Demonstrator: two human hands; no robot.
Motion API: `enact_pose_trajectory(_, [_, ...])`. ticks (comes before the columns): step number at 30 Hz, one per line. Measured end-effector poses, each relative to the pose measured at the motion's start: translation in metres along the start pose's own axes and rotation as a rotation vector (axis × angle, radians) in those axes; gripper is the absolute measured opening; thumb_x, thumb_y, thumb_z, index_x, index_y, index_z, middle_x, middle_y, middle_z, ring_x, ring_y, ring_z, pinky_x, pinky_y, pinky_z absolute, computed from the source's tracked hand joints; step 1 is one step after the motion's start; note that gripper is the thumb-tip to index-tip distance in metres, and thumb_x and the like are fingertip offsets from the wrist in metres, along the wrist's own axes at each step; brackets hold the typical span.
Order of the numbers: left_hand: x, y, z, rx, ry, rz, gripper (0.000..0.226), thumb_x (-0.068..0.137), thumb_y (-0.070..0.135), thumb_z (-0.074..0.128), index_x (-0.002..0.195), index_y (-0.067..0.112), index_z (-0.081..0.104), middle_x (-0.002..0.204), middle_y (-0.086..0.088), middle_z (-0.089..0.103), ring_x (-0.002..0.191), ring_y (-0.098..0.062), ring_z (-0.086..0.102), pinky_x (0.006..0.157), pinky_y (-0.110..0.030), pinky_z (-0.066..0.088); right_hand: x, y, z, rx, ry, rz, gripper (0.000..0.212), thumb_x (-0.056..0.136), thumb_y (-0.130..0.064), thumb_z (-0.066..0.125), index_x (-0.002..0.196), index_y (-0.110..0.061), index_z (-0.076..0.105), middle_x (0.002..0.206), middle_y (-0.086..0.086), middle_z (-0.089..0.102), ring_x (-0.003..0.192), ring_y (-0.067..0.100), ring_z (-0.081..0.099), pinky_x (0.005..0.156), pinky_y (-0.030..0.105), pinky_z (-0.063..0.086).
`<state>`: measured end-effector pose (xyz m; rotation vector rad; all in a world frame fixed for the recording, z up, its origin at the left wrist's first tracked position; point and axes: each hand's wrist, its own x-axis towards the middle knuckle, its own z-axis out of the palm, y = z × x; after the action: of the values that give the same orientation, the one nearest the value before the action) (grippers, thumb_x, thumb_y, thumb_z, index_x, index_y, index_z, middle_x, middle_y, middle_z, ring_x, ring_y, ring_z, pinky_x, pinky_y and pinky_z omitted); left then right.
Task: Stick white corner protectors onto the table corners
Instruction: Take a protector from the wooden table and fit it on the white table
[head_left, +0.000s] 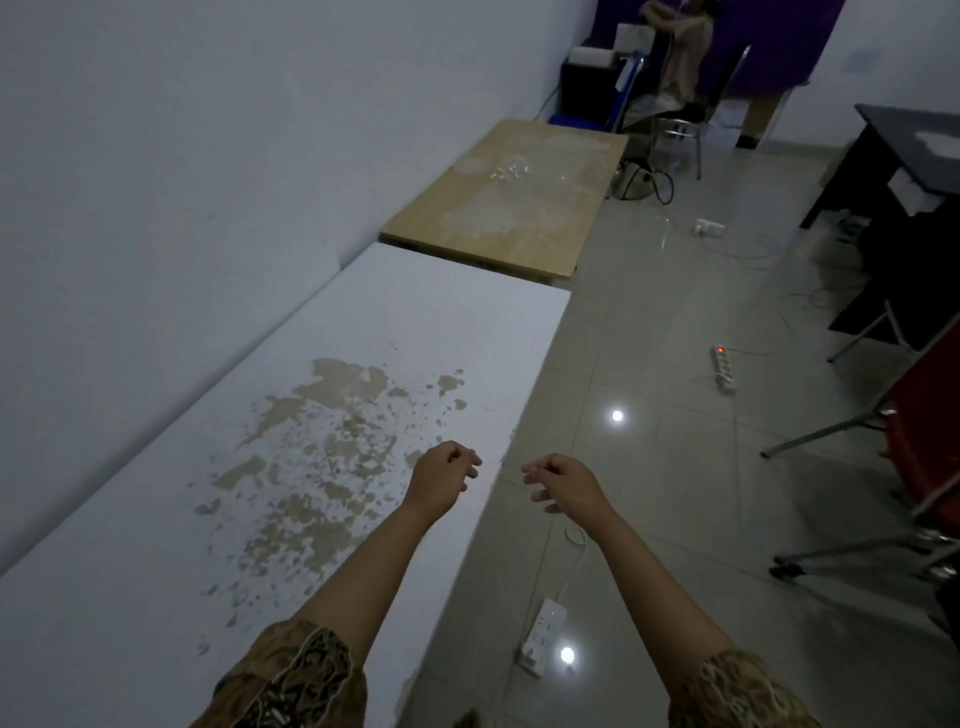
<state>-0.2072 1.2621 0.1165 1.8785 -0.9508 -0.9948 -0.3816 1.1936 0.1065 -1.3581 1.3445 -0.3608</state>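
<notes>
The left hand (441, 480) is hovering over the near right edge of the white table (156, 545), its fingers curling loosely inward; nothing can be made out between them. The right hand (563, 483) is hanging just beside it, out past the table edge and above the floor (649, 493), its fingers likewise half curled, and whether they are pinching anything small cannot be told. The two hands are facing each other with a narrow gap between them. Both forearms are reaching forward out of patterned brown sleeves (301, 680).

The white table is running along a pale wall (182, 130), and its top is peeling in a wide patch (311, 467) where tan shows through. Beyond its far end a second, wooden table (519, 197) is standing against the same wall, its top smeared with a whitish stain. A cluster of small white pieces (511, 171) is lying on that wooden top; these may be the corner protectors, though they are too small to be sure.

The floor is showing glossy grey tiles with two bright light reflections. Three power strips are lying on it: one near (540, 636), one with a lit switch (723, 366), one farther off (709, 227). A dark desk (893, 166) is standing at the right, a red chair (924, 441) nearer, and a metal-framed chair (675, 119) at the back.
</notes>
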Motion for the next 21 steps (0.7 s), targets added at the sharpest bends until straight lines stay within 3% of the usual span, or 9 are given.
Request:
enact_pose_trajectory(4, [0.035,0.011,-0.012,-0.024,0.027,0.014,0.025,0.099,0.018,0.044,0.090,0.006,0.064,0.083,-0.003,0.061,0.066,-0.008,0.053,0.056,-0.016,0.038,0.021,-0.013,-0.002,0.007,-0.006,-0.004,0.020,0.096,-0.015,0.048,0.103,-0.011,0.067,0.102,0.004,0.068,0.075,0.017,0.061,0.063,0.025,0.048])
enact_pose_trajectory(10, [0.074,0.039,0.003,-0.026,-0.037,0.059,0.026,0.097,0.017,0.043,0.093,0.003,0.065,0.080,0.000,0.061,0.065,-0.007,0.054,0.046,-0.006,0.039,0.049,-0.032,-0.028,0.050,0.057,-0.018,0.019,0.095,-0.012,0.049,0.104,-0.011,0.067,0.098,0.004,0.068,0.072,0.016,0.060,0.060,0.024,0.047])
enact_pose_trajectory(15, [0.110,0.063,0.026,-0.035,-0.090,0.071,0.024,0.097,0.017,0.044,0.092,0.004,0.064,0.079,0.003,0.061,0.064,-0.006,0.054,0.045,-0.006,0.038,0.078,-0.041,-0.058,0.064,0.098,-0.032,0.021,0.095,-0.013,0.048,0.104,-0.012,0.068,0.102,0.005,0.069,0.075,0.017,0.061,0.062,0.024,0.049])
enact_pose_trajectory(21, [0.173,0.105,0.076,0.014,-0.157,0.113,0.022,0.095,0.014,0.045,0.089,0.006,0.064,0.079,0.000,0.063,0.064,-0.010,0.054,0.054,-0.014,0.043,0.135,-0.055,-0.115,0.096,0.148,-0.047,0.020,0.095,-0.014,0.050,0.105,-0.012,0.067,0.103,0.005,0.069,0.077,0.018,0.062,0.062,0.023,0.049])
